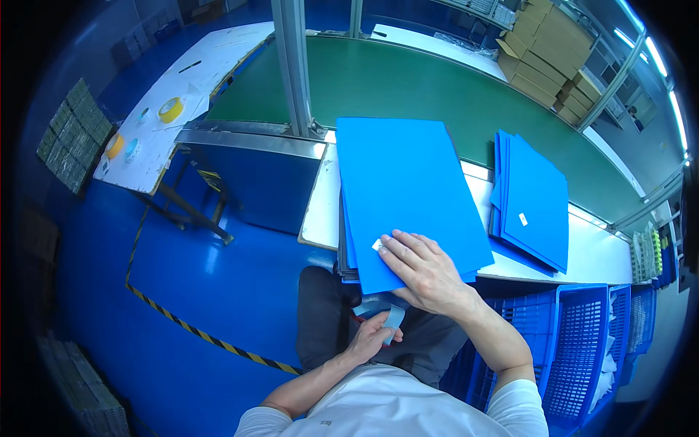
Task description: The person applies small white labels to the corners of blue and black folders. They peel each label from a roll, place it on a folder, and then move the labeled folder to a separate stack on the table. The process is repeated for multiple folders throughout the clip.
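Observation:
A stack of blue sheets [408, 182] lies on the white bench in front of me, its near edge reaching out over my lap. My right hand [426, 273] rests on the top sheet with its fingers stretched out flat. Its fingertips touch or nearly touch a small white label [377, 245] near the sheet's left edge. Below the stack, over my lap, my left hand [375, 335] is closed around a pale blue strip [394, 318], which bends up past the fingers; whether it comes from a roll I cannot tell.
A second pile of blue sheets [531, 204] with a white label lies to the right. Beyond is a green conveyor belt [408, 84]. Blue crates [582, 342] stand at lower right. A white table [156, 156] with tape rolls [171, 110] is at left, and a metal post [291, 65] rises ahead.

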Demonstrator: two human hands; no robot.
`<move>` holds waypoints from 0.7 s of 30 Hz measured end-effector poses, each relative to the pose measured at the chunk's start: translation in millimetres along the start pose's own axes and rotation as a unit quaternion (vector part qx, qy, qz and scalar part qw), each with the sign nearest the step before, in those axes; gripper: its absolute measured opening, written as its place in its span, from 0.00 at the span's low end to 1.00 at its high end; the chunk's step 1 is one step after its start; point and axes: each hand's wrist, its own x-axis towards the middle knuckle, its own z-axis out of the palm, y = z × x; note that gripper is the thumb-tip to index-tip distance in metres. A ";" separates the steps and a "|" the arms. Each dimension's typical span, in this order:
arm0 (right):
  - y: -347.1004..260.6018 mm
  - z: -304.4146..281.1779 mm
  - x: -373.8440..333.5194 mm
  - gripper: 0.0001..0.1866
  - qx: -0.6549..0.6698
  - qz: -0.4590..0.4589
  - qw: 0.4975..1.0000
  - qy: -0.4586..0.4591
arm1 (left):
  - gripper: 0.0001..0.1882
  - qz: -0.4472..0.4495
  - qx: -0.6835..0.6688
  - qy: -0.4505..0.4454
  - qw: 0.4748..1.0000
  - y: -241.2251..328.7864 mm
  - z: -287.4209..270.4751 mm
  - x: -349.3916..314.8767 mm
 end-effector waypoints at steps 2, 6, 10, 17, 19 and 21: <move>15.7 -16.8 -16.2 0.30 -0.044 -0.002 0.995 0.093 | 0.16 -0.005 -0.015 0.012 1.000 1.7 2.4 -1.8; 53.7 -60.4 -60.0 0.21 -0.095 0.097 0.935 0.326 | 0.17 -0.003 -0.012 0.016 1.000 -4.6 2.9 -2.9; 118.7 -61.0 -128.4 0.28 -0.247 0.235 0.889 0.305 | 0.17 -0.005 -0.012 0.007 1.000 -1.0 9.1 0.7; 128.5 -28.6 -191.0 0.29 0.062 0.378 0.881 0.279 | 0.20 0.008 0.005 -0.016 1.000 8.4 20.1 6.7; 97.6 -26.1 -179.4 0.24 0.061 0.249 0.911 0.324 | 0.21 0.018 0.003 -0.022 1.000 13.3 23.7 6.9; 55.1 -6.5 -162.1 0.21 0.150 0.179 0.925 0.301 | 0.22 0.026 -0.004 -0.030 0.999 16.4 28.3 4.9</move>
